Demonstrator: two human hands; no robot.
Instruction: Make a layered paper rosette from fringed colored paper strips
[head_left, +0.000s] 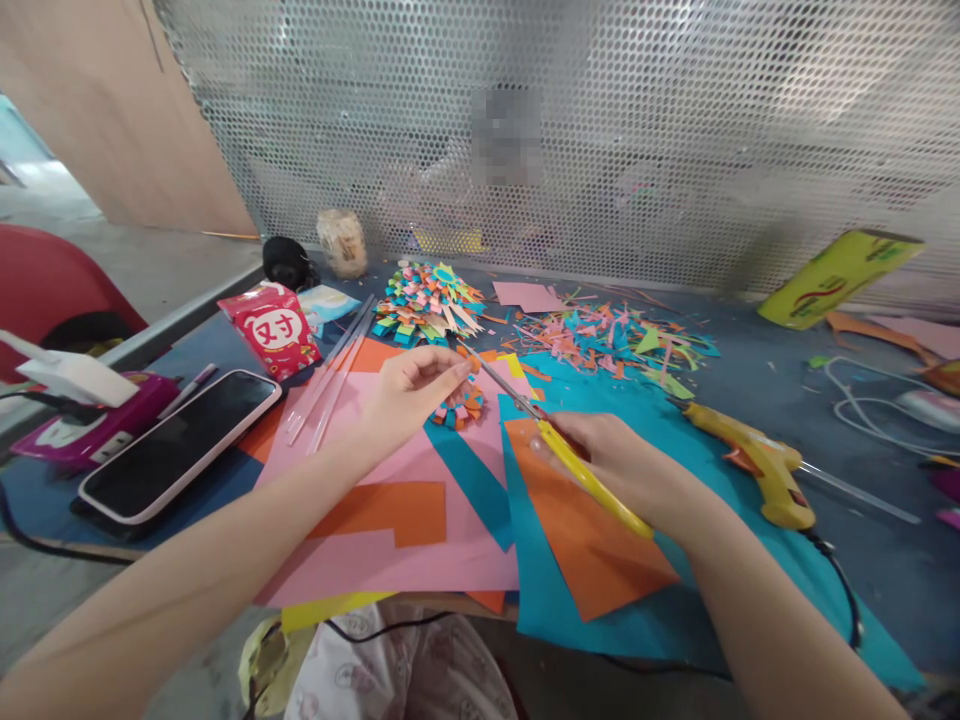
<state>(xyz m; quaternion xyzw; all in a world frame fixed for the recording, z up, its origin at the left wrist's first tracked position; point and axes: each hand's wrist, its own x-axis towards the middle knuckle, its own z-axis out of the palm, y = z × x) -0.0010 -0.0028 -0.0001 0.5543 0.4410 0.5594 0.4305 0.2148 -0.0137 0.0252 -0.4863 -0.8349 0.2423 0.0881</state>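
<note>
My right hand (607, 450) is closed round the yellow handles of a pair of scissors (574, 465). The blades point forward and left, with their tips close to the fingers of my left hand (420, 390). That left hand is pinched on what seems to be a small paper piece, mostly hidden by the fingers. Right below it shows a fringed orange and blue paper rosette (459, 408); whether the fingers touch it I cannot tell. Under both hands lie pink paper (352, 565), blue paper (555, 620), a blue strip (472, 480) and orange pieces (600, 540).
Fringed paper rosettes (424, 300) are heaped at the back, beside loose paper scraps (615, 340). A yellow glue gun (750, 460) lies right, its cord trailing forward. On the left are clear glue sticks (330, 375), a phone (180, 445), a red packet (271, 328) and a purple power strip (112, 425).
</note>
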